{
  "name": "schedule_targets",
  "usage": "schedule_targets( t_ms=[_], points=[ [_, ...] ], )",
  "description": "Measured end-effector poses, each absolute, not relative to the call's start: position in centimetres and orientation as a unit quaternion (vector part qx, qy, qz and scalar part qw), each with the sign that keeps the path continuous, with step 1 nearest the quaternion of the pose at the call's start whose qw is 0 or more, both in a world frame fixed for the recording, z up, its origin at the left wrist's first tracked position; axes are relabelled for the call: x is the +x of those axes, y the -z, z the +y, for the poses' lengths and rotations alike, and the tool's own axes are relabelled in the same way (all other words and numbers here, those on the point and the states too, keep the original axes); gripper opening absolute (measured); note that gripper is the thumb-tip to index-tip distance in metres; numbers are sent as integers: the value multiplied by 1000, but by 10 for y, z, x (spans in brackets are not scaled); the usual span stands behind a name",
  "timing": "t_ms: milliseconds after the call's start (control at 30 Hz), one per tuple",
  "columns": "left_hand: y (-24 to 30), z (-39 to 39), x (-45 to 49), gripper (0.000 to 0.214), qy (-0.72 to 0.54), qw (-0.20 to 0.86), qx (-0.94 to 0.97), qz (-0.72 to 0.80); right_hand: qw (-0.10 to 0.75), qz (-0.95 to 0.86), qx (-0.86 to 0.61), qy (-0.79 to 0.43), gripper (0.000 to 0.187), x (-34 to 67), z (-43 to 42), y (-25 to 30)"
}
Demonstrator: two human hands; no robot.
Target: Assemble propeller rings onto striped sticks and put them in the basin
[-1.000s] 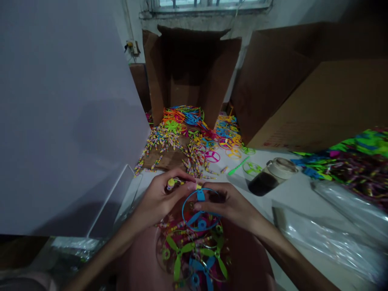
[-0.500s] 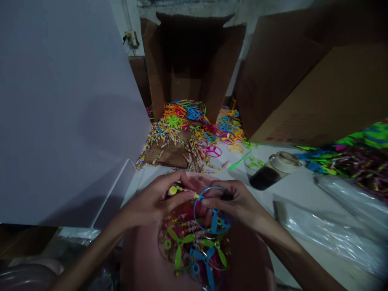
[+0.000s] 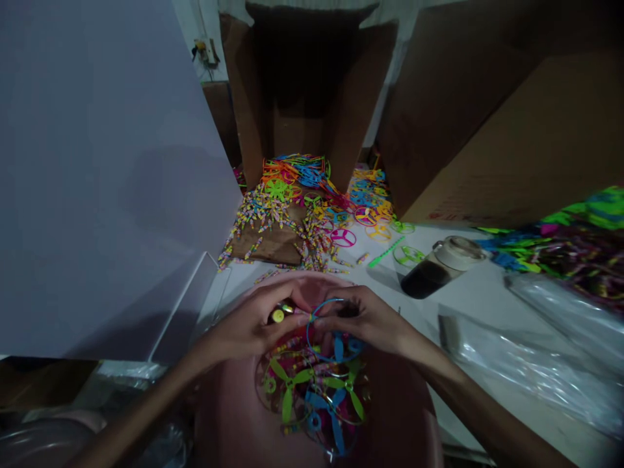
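Cardboard box (image 3: 302, 133) stood at twelve o'clock; left hand (image 3: 256, 320) pinched a stick (image 3: 301, 312) pointing roughly toward three, tip against the blue ring (image 3: 338, 346) right hand (image 3: 379, 322) pinched.

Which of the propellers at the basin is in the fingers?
The blue one in the right hand, above the pink basin; the lower blue propeller and two green ones lie inside, unheld.

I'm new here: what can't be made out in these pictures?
All in the head view:
Yellow-ended piece in the left hand: mostly hidden by its grip.
Blue propeller in the right hand: partly hidden by fingers.
Basin: floor covered by parts.
Middle box: inside lost in shadow.
Right-side pile: cut by right edge.
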State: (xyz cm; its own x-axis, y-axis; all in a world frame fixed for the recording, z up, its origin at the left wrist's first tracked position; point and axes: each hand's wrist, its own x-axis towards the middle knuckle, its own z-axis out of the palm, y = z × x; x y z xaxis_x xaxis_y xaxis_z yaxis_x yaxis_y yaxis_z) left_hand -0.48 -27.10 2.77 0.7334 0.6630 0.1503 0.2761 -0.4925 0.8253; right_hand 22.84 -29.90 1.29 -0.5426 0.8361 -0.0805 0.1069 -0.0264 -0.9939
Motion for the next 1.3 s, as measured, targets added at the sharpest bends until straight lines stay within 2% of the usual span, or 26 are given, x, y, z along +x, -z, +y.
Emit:
schedule_targets(
  t_ms=[100,167,267,333,367,467,633,800,1133,1300],
  points=[
    [-23,-268,-18,31,-194,371,841,343,277,-702,-428,-497,29,245,-271,5],
    [-19,-266,-30,43,-211,296,815,451,290,-692,-555,-358,33,263,-239,21],
    [-11,-267,-39,33,-248,224,764,552,300,-641,-668,-229,36,289,-180,46],
    [-5,-270,-40,29,-248,227,757,560,280,-622,-710,-177,30,300,-144,60],
    [-2,-272,-39,26,-244,240,758,555,262,-615,-725,-162,35,303,-129,66],
    [11,-278,-39,23,-229,280,757,545,199,-602,-760,-143,47,302,-100,79],
    [21,-282,-46,31,-224,314,720,577,112,-619,-766,-132,41,305,-92,88],
    [16,-278,-37,33,-254,360,729,523,58,-646,-752,-119,35,313,-102,91],
    [22,-281,-35,32,-297,390,712,504,28,-689,-714,-125,31,320,-117,97],
    [24,-285,-31,37,-302,404,700,505,70,-677,-716,-152,33,321,-119,92]
  ],
)
